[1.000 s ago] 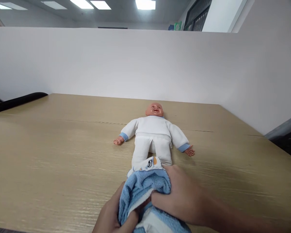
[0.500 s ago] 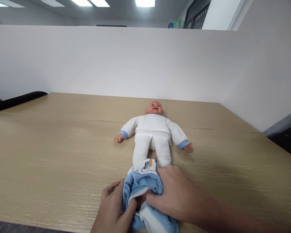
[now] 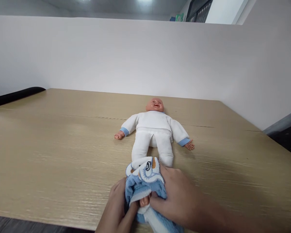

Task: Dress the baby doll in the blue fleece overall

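A baby doll in white clothes with blue cuffs lies on its back on the wooden table, head away from me. A bunched blue and white towelling garment with an embroidered eye covers its feet. My left hand grips the garment's left side with closed fingers. My right hand clasps its right side, thumb pressed in. A small pink doll foot pokes out between my thumbs.
White partition walls close off the table's far and right sides. A black chair back shows at the left edge, and a dark surface at the right. The table's near edge runs just below my hands.
The view dropped slightly. Both hands worked the blue garment further along the doll's legs; the embroidered face part now shows more, and a doll foot has appeared between my thumbs.
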Demonstrator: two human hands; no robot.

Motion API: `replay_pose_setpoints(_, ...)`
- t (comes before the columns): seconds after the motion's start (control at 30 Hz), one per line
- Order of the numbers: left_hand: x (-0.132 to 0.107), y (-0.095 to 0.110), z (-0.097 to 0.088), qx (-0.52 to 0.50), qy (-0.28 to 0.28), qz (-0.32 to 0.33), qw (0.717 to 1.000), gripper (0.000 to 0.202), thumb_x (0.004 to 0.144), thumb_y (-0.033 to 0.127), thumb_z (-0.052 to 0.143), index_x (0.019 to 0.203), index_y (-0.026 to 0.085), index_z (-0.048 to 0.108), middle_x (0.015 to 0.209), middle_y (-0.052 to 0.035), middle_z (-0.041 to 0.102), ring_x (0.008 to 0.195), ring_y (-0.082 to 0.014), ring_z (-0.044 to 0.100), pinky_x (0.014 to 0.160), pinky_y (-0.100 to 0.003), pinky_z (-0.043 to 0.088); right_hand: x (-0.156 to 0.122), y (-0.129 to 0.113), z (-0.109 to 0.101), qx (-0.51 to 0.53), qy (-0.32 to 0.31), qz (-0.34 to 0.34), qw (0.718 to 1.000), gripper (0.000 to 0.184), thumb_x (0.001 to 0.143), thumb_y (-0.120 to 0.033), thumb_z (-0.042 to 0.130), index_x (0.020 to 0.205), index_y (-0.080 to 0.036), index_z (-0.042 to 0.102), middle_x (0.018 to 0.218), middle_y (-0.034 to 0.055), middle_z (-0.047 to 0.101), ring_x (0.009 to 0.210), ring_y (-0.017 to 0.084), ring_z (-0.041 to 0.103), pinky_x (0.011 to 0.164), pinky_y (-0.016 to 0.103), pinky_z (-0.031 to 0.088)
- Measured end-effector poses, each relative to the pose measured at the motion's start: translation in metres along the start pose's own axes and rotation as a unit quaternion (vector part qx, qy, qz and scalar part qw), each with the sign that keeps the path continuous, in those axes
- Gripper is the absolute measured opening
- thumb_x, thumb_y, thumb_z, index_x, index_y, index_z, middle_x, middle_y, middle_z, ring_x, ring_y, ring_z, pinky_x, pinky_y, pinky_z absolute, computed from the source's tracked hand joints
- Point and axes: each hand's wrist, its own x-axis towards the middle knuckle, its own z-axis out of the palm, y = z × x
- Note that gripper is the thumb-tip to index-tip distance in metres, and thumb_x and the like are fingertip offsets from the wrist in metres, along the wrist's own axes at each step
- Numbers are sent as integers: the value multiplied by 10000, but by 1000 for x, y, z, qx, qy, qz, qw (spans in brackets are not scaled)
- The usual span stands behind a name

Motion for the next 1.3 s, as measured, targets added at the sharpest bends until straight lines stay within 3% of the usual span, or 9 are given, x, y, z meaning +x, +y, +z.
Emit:
replay_pose_setpoints(0.2,8,17,1,-115,25,-20,993,408,1086,504,504,1385,227,484,1308,-134,686,1227,-299,661,1060,-422,524,4,16,1,73,39,-31,996,257,732,-142,720,952,-274,729,1013,3,830,869,275,768,809,379,598)
replay_pose_setpoints(0.43,34,29,-20,-144,11,-6,990,359,1061,504,594,1296,232,600,1307,-94,702,1242,-275,648,1058,-341,525,20,18,-14,93,26,-76,992,140,759,-128,737,803,-257,702,768,-21,734,702,235,682,704,343,577)
replay_pose_setpoints(0.57,58,31,-39,-117,-64,2,991,322,1071,469,584,1209,185,648,1243,-99,713,1151,-257,657,1037,-339,528,35,23,-34,122,-21,-139,983,316,782,-135,803,1069,-267,785,984,-26,764,942,239,721,936,332,570)
replay_pose_setpoints(0.67,70,35,-53,-105,-98,5,990,356,1055,457,612,1287,190,657,1393,-117,676,1278,-288,626,1165,-407,484,39,40,-43,142,-57,-132,979,523,817,-256,907,1310,-271,732,1208,15,749,1151,263,681,1068,358,517)
replay_pose_setpoints(0.73,73,39,-60,-86,-114,1,990,392,1035,462,648,1338,214,665,1470,-119,647,1392,-318,576,1237,-451,439,38,55,-44,181,-43,-108,977,495,878,-336,896,1322,-249,695,1225,38,720,1155,256,655,1080,373,500)
replay_pose_setpoints(0.87,74,41,-68,-64,-160,2,985,503,987,428,728,1450,277,598,1557,-115,589,1475,-331,529,1267,-485,429,33,80,-42,348,-29,-95,932,256,1006,-414,773,1160,-228,687,1073,15,654,1030,195,629,963,305,522)
replay_pose_setpoints(1.1,86,36,-79,-15,-194,69,978,1111,785,543,930,1684,373,300,1778,-110,285,1639,-427,249,1333,-590,296,29,104,-41,529,-19,29,848,551,767,-338,997,1258,-264,761,1036,-14,756,901,125,675,820,191,530)
replay_pose_setpoints(1.2,103,61,-75,5,-232,65,971,805,989,561,721,1670,432,311,1766,-49,303,1621,-353,290,1251,-484,420,28,108,-37,540,-6,43,841,591,712,-324,1031,1246,-260,787,1043,-7,787,880,119,687,801,182,529)
replay_pose_setpoints(1.3,133,96,-61,111,-285,128,944,627,987,589,709,1541,355,532,1533,-64,570,1412,-320,507,1151,-426,457,27,107,-40,507,-14,36,861,627,733,-386,1019,1289,-246,766,1054,13,783,923,160,690,823,225,543)
